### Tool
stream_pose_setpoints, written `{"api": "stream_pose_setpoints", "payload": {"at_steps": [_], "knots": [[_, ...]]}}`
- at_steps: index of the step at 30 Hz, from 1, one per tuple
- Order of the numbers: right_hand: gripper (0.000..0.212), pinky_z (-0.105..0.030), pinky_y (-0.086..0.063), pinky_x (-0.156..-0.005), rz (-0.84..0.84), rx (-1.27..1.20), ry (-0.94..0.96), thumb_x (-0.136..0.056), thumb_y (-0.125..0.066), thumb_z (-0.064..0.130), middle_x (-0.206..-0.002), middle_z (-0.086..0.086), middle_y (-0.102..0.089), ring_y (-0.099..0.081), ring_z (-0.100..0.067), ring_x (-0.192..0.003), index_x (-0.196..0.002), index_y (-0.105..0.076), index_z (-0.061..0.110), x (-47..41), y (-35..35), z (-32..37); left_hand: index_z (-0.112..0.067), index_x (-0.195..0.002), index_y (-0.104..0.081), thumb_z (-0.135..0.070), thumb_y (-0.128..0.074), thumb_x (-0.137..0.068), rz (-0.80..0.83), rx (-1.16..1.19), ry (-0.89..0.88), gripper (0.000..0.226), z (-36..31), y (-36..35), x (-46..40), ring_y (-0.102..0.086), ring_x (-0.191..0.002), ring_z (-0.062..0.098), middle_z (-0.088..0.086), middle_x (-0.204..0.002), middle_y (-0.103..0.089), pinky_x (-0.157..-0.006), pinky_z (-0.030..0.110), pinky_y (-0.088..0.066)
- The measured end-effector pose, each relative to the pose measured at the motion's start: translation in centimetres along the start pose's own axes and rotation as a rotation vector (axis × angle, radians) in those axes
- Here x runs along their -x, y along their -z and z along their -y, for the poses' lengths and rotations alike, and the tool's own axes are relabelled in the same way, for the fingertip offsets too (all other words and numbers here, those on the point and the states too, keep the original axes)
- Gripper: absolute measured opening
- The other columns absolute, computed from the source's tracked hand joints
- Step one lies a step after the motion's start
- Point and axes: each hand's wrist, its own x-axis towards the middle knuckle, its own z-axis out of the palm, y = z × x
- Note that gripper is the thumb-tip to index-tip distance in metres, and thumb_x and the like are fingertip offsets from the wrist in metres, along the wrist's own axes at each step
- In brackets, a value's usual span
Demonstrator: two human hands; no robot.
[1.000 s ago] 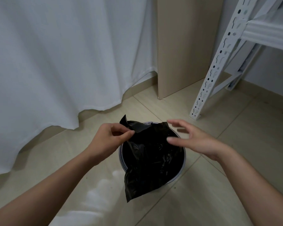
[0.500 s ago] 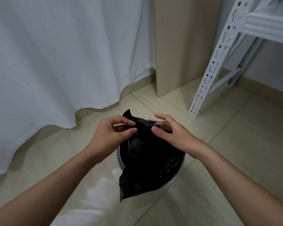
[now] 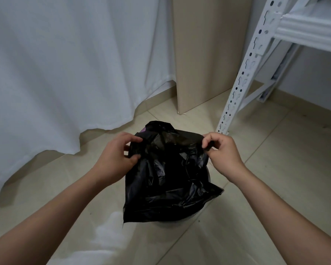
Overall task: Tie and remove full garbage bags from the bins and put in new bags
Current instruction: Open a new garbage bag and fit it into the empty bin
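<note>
- Left hand [image 3: 115,155]: grip pinching the left edge of the black bag [image 3: 168,180].
- Bag: held over the bin [image 3: 170,223], mouth stretched left–right between both hands.
- Right hand [image 3: 223,152]: grip pinching the right edge.

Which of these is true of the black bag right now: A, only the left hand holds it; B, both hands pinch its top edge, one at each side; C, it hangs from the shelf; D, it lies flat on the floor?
B: the left hand and the right hand each pinch the top edge of the black bag, holding it spread between them above the floor.
</note>
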Motion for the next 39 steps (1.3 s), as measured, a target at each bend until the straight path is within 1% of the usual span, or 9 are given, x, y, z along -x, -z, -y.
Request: {"api": "stream_pose_setpoints", "payload": {"at_steps": [6, 9, 12, 16, 20, 23, 28, 32, 39], "knots": [[0.020, -0.027, -0.047, -0.083, 0.223, 0.343, -0.215, -0.091, -0.060, 0.005, -0.098, 0.001, -0.070, -0.064, -0.018, -0.096, -0.101, -0.071, 0.019, -0.7, 1.2, -1.5, -0.013, -0.127, -0.055, -0.014, -0.074, -0.082, 0.152, -0.145, 0.163, 0.049, 1.3, -0.5, -0.9, -0.059, -0.084, 0.009, -0.007, -0.120, -0.046, -0.061, 0.016, -0.047], [0.028, -0.023, -0.039, -0.089, 0.280, 0.377, -0.181, -0.090, -0.062, 0.011, -0.104, 0.010, -0.060, -0.056, -0.012, -0.105, -0.114, -0.067, 0.025, -0.5, 1.4, -1.3, -0.019, -0.125, -0.058, -0.029, -0.069, -0.086, 0.179, -0.154, 0.194, 0.041, 1.5, -0.6, -1.2, -0.058, -0.083, 0.004, -0.007, -0.119, -0.046, -0.069, 0.017, -0.044], [0.037, -0.015, -0.028, -0.097, 0.205, 0.336, -0.025, -0.086, -0.060, 0.007, -0.118, 0.012, -0.050, -0.041, -0.009, -0.117, -0.104, -0.061, 0.038, -0.6, 1.3, -0.4, -0.028, -0.115, -0.063, -0.039, -0.070, -0.083, 0.168, -0.119, 0.180, 0.035, 1.3, -0.6, -1.6, -0.054, -0.086, 0.002, -0.007, -0.112, -0.047, -0.070, 0.014, -0.041], [0.046, 0.007, -0.018, -0.085, 0.195, 0.307, 0.123, -0.080, -0.053, -0.004, -0.129, 0.020, -0.047, -0.031, -0.005, -0.120, -0.087, -0.064, 0.039, -0.5, 0.7, 0.8, -0.030, -0.107, -0.063, -0.027, -0.081, -0.075, 0.150, -0.089, 0.134, 0.037, 1.1, -0.7, -2.0, -0.053, -0.084, 0.002, -0.010, -0.106, -0.047, -0.059, 0.005, -0.041], [0.039, -0.017, -0.026, -0.104, 0.282, 0.414, 0.163, -0.085, -0.059, 0.005, -0.132, 0.024, -0.046, -0.030, -0.005, -0.124, -0.104, -0.071, 0.037, -0.9, 0.1, 0.6, -0.026, -0.120, -0.057, -0.012, -0.083, -0.070, 0.192, -0.109, 0.102, 0.057, 1.6, -0.8, -2.3, -0.051, -0.099, 0.007, -0.010, -0.114, -0.047, -0.065, 0.001, -0.040], [0.046, -0.035, -0.025, -0.113, 0.382, 0.536, 0.067, -0.088, -0.066, 0.025, -0.134, 0.025, -0.042, -0.029, -0.009, -0.127, -0.133, -0.056, 0.030, -1.2, -0.1, -0.2, -0.019, -0.138, -0.046, -0.008, -0.083, -0.069, 0.275, -0.147, 0.070, 0.079, 2.1, -0.9, -2.4, -0.043, -0.111, 0.004, -0.013, -0.125, -0.040, -0.074, -0.005, -0.034], [0.069, -0.026, -0.025, -0.108, 0.442, 0.486, -0.049, -0.085, -0.067, 0.046, -0.137, 0.023, -0.036, -0.029, -0.008, -0.130, -0.145, -0.041, 0.023, -1.2, -0.4, -1.4, -0.018, -0.147, -0.033, -0.012, -0.086, -0.066, 0.351, -0.164, 0.103, 0.097, 2.4, -1.3, -2.6, -0.035, -0.115, 0.001, -0.010, -0.139, -0.032, -0.092, 0.008, -0.030], [0.080, -0.021, -0.022, -0.106, 0.482, 0.441, -0.124, -0.082, -0.069, 0.051, -0.142, 0.020, -0.031, -0.026, -0.008, -0.134, -0.148, -0.035, 0.021, -1.6, -0.7, -2.1, -0.014, -0.149, -0.028, -0.011, -0.084, -0.068, 0.372, -0.195, 0.163, 0.099, 2.6, -1.4, -3.1, -0.035, -0.119, 0.005, -0.006, -0.144, -0.027, -0.091, 0.009, -0.031], [0.082, -0.031, -0.024, -0.116, 0.521, 0.396, -0.225, -0.078, -0.072, 0.053, -0.141, 0.016, -0.034, -0.030, -0.011, -0.136, -0.146, -0.039, 0.022, -1.4, -0.4, -3.5, -0.024, -0.152, -0.017, -0.006, -0.071, -0.078, 0.565, -0.165, 0.420, 0.094, 3.6, -1.3, -2.5, -0.043, -0.118, 0.022, -0.006, -0.142, -0.018, -0.098, 0.033, -0.049]]}}
